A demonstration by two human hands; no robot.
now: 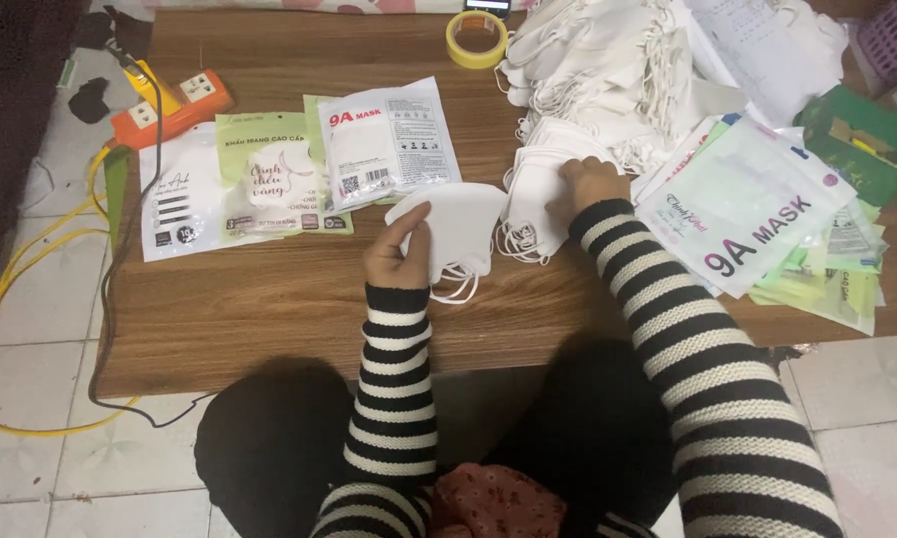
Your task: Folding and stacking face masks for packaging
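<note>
We couldn't see the right hand's [585, 185] fingertips; they were buried in the small stack of white masks [528, 214]. The left hand [399, 254] covered part of the white mask [455, 227] it pinched. The big far pile of masks [608, 70] ran off the top edge, count unclear. A dark device [488, 6] at the far edge was cut off. The purple basket [892, 40] at far right was cropped. Lower packets in the right stack of mask packets [817, 269] were mostly hidden. The yellow cable [10, 289] left the frame at left.

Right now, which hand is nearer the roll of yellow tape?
Right. The right hand rests on the stack of white masks, below the tape roll; the left hand sits lower still, holding a white mask.
</note>
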